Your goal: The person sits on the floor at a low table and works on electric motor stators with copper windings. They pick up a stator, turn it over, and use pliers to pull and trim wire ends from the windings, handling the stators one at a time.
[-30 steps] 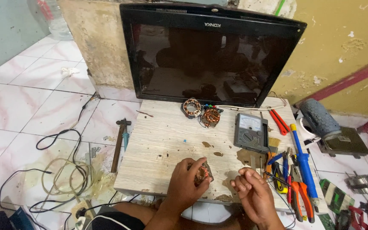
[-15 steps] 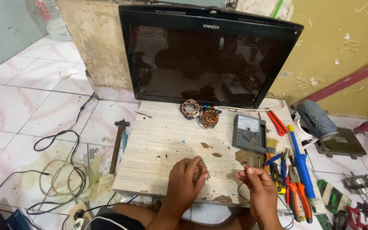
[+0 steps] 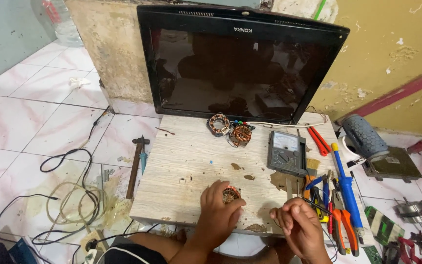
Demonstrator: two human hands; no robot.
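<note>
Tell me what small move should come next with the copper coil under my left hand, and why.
Probably bring the right hand over to the copper coil. The left hand already steadies the coil on the wooden board, while the right hand pinches something thin, hard to make out, a short way to the right of it.

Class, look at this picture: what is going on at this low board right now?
A person sits on the floor at a worn wooden board. The left hand grips a small copper-wound coil on the board, while the right hand pinches a thin wire beside it. A meter, pliers and two more coils lie nearby, below a dark television.
</note>
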